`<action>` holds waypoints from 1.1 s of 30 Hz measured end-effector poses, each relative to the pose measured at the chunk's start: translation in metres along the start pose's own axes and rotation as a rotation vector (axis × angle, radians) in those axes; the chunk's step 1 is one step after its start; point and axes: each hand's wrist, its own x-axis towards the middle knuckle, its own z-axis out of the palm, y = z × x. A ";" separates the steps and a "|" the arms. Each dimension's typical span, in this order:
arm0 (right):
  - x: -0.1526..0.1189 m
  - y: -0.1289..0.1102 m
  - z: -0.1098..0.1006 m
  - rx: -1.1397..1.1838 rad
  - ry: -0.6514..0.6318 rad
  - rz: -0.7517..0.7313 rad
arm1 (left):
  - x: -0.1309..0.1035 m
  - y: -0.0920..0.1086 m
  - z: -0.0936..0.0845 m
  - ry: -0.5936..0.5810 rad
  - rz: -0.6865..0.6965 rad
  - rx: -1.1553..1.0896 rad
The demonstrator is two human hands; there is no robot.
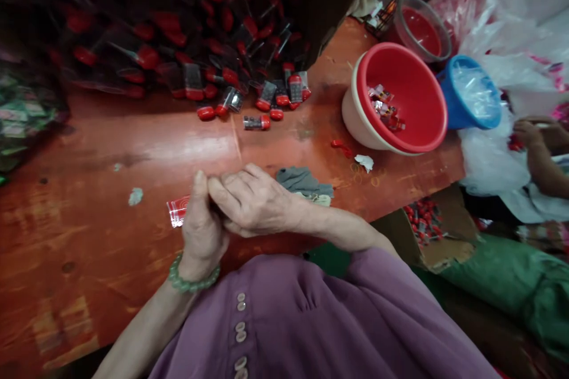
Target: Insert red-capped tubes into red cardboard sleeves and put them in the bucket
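My left hand (202, 225), with a green bead bracelet (193, 275) on its wrist, is closed near the table's front edge. A red and silver wrapper (178, 211) sticks out on its left side. My right hand (253, 198) is closed too, its curled fingers touching the left hand's thumb. Whatever lies between the two hands is hidden. Just right of my right hand is a grey cloth (302, 180) on the table. Small red-capped clear containers (256, 123) lie beyond the hands, at the edge of a large pile.
Red bowl (427, 100) holding small wrapped pieces (384, 109) at right, beside a blue bucket (478, 95). A red strip (341, 148) and white scrap (364, 161) lie before it. Cardboard box (453, 225) stands below the right edge. Another person's hand (528, 132) shows far right.
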 end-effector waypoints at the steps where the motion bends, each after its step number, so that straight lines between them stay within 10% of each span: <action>1: 0.005 0.002 -0.003 0.004 -0.036 -0.001 | 0.002 0.003 0.003 -0.012 0.023 -0.020; 10: -0.030 0.023 0.002 0.356 -0.168 0.236 | 0.018 -0.009 -0.019 -0.225 -0.250 0.078; 17: -0.149 0.106 0.005 0.064 -0.055 1.132 | 0.010 -0.008 -0.033 -0.257 -0.488 -0.029; 20: -0.151 0.101 0.004 0.134 0.056 1.064 | 0.012 -0.008 -0.025 -0.283 -0.526 -0.109; 26: -0.070 0.024 0.005 0.581 0.137 0.638 | 0.017 -0.001 -0.011 -0.261 -0.530 -0.249; 33: -0.026 -0.016 0.027 0.719 0.151 0.557 | 0.020 -0.007 -0.022 -0.167 -0.373 -0.237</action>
